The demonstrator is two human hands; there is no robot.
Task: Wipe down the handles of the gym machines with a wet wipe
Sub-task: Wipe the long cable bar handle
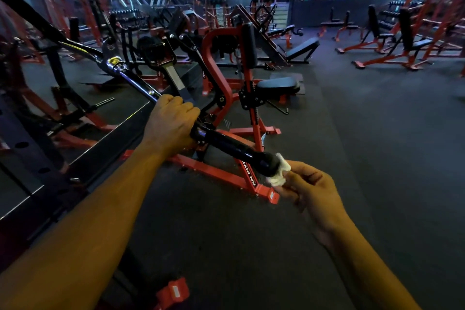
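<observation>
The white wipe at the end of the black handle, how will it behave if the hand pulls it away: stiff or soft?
The wipe looks crumpled and bunched against the black handle, so it is probably soft and floppy. The right hand pinches it with the fingertips alone, so it seems light. The left hand grips the bar, probably steadying it.

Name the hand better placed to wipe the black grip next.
Right hand: it pinches the wet wipe against the grip's end. The left hand grips the bar, steadying it.
</observation>
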